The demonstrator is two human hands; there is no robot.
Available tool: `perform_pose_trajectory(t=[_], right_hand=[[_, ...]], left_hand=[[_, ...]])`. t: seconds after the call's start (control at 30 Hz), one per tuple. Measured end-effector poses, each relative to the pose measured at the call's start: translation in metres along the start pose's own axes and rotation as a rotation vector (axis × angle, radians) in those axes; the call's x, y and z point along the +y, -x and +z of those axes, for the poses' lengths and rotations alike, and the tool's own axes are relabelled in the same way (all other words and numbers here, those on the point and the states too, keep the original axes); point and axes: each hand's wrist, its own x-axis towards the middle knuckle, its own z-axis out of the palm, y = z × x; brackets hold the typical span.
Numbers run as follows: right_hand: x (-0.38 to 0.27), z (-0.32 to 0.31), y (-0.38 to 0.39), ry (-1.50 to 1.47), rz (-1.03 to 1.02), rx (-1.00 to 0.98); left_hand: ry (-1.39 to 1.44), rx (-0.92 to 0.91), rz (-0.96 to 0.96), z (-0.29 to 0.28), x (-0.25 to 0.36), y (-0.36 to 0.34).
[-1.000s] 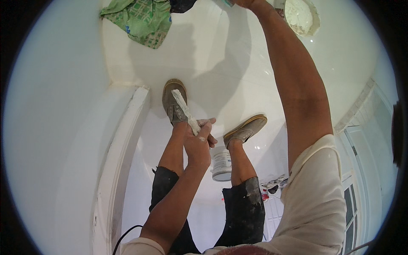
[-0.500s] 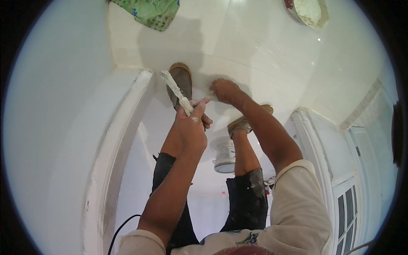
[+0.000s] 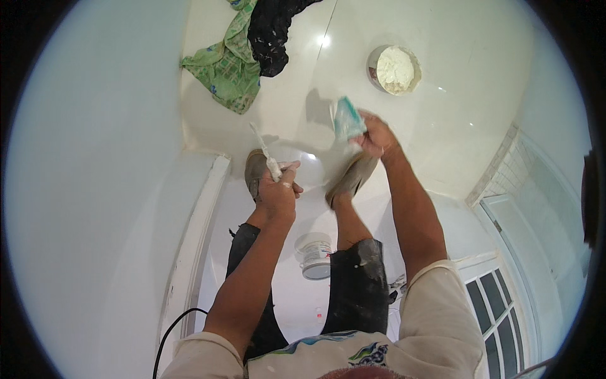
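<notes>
My left hand [image 3: 276, 191] is closed round the handle of a putty knife [image 3: 267, 151], which is smeared white and seen nearly edge-on, pointing up and away. White smears mark the fingers. To its right, my right hand [image 3: 379, 136] grips a flat teal-and-whitish piece [image 3: 348, 120], blurred by motion, so its exact kind does not show. This hand is above my right shoe [image 3: 352, 180]. Beyond it on the floor, a round bucket [image 3: 374, 71] holds a white, lumpy mass [image 3: 396, 68] that looks like putty or filler.
A green patterned cloth [image 3: 224, 82] and a black cloth [image 3: 270, 38] lie on the glossy tiled floor at far left. A white door frame [image 3: 196, 234] and wall flank my left side. Behind my legs stands a white pail [image 3: 315, 260]. A paned window [image 3: 499, 316] is at right.
I have stepped forward, and the bucket and cloths now appear nearer. My right hand has swung up and right, showing the teal piece. My left hand still holds the putty knife.
</notes>
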Motion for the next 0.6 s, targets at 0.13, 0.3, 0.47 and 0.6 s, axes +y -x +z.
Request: perform_pose_trajectory(t=[0.13,0.3,0.47,0.6], right_hand=[[-0.066,-0.023,-0.093,-0.043,0.043,0.165],[-0.1,-0.026,-0.22,0.988,-0.41,0.375],[-0.028,0.004,-0.219,1.391,-0.437,0.261],[-0.007,0.01,-0.178,1.297,-0.187,0.049]], left_hand=[[-0.002,0.063,-0.057,0.029,0.029,0.007],[-0.001,0.18,-0.061,0.071,0.043,0.0],[-0.252,0.194,0.191,0.115,0.084,-0.063],[-0.505,0.071,0.512,0.146,0.152,-0.169]])
